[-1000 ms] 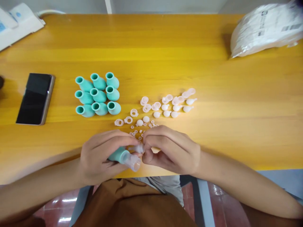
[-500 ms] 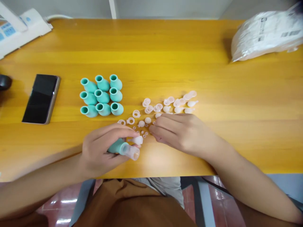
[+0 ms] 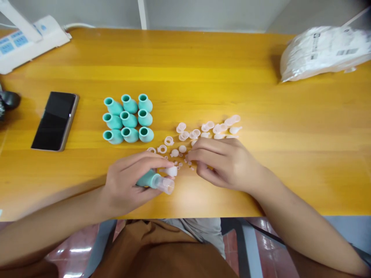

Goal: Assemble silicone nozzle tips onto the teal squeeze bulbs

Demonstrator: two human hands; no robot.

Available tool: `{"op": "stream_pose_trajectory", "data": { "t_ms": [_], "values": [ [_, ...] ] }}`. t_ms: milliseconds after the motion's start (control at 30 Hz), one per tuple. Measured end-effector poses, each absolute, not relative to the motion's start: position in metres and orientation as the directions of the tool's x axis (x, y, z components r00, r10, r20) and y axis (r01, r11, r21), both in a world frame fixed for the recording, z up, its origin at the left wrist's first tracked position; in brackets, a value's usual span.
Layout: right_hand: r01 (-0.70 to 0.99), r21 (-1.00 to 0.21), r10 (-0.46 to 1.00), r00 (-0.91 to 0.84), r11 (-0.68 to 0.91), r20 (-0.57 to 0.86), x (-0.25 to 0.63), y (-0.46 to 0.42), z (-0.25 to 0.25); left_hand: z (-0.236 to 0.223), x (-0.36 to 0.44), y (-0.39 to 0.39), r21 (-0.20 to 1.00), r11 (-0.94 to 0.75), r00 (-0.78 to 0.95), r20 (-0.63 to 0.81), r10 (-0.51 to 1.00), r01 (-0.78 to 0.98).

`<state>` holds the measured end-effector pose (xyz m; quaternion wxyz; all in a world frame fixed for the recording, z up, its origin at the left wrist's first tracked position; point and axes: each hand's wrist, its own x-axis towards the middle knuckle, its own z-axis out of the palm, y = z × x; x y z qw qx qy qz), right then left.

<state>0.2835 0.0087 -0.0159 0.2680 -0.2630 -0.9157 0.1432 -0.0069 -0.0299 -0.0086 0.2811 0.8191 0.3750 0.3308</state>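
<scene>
The right hand (image 3: 223, 164), now off the white tip (image 3: 172, 171), is narrow at the rings (image 3: 189, 163), contents unclear; the left hand (image 3: 127, 177) holds bulb (image 3: 147, 178) and white tip.

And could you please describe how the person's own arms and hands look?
The left forearm and right forearm show no sleeve, watch or bracelet. The left hand and right hand wear no glove, and no ring shows on either grip.
</scene>
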Motion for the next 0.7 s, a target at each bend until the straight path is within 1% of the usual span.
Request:
{"op": "stream_pose_trajectory", "data": {
  "t_ms": [100, 167, 200, 267, 367, 500, 567, 600, 667, 700],
  "values": [
    [0.283, -0.607, 0.601, -0.681, 0.742, 0.418, 0.277, 0.003, -0.017, -0.011, -0.006, -0.03, 0.721, -0.548, 0.487, 0.328, 0.809, 0.424],
    [0.198, -0.722, 0.625, -0.678, 0.663, 0.387, 0.27, -0.002, -0.018, -0.013, -0.007, -0.029, 0.714, -0.587, 0.499, 0.375, 0.781, 0.382],
    [0.18, -0.758, 0.64, -0.675, 0.626, 0.368, 0.267, -0.005, -0.019, -0.014, -0.007, -0.027, 0.699, -0.619, 0.518, 0.403, 0.754, 0.358],
    [0.158, -0.824, 0.677, -0.663, 0.544, 0.32, 0.261, -0.01, -0.02, -0.014, -0.009, -0.024, 0.65, -0.691, 0.578, 0.445, 0.684, 0.316],
    [0.089, -0.895, 0.711, -0.644, 0.438, 0.284, 0.258, -0.014, -0.019, -0.012, -0.01, -0.021, 0.588, -0.738, 0.635, 0.439, 0.635, 0.331],
    [0.054, -0.944, 0.768, -0.597, 0.327, 0.232, 0.264, -0.008, -0.015, -0.011, -0.009, -0.024, 0.572, -0.749, 0.608, 0.477, 0.635, 0.335],
    [0.04, -0.948, 0.836, -0.485, 0.316, 0.258, 0.272, 0.003, -0.011, -0.012, -0.007, -0.026, 0.577, -0.74, 0.578, 0.49, 0.652, 0.345],
    [0.043, -0.941, 0.872, -0.393, 0.334, 0.292, 0.279, 0.01, -0.008, -0.013, -0.006, -0.027, 0.58, -0.731, 0.564, 0.49, 0.665, 0.359],
    [0.119, -0.919, 0.923, -0.145, 0.375, 0.357, 0.298, 0.028, -0.001, -0.014, -0.005, -0.028, 0.587, -0.709, 0.539, 0.479, 0.693, 0.391],
    [0.191, -0.906, 0.926, -0.063, 0.378, 0.373, 0.311, 0.037, 0.002, -0.014, -0.005, -0.028, 0.59, -0.698, 0.526, 0.473, 0.707, 0.406]
  ]
}}
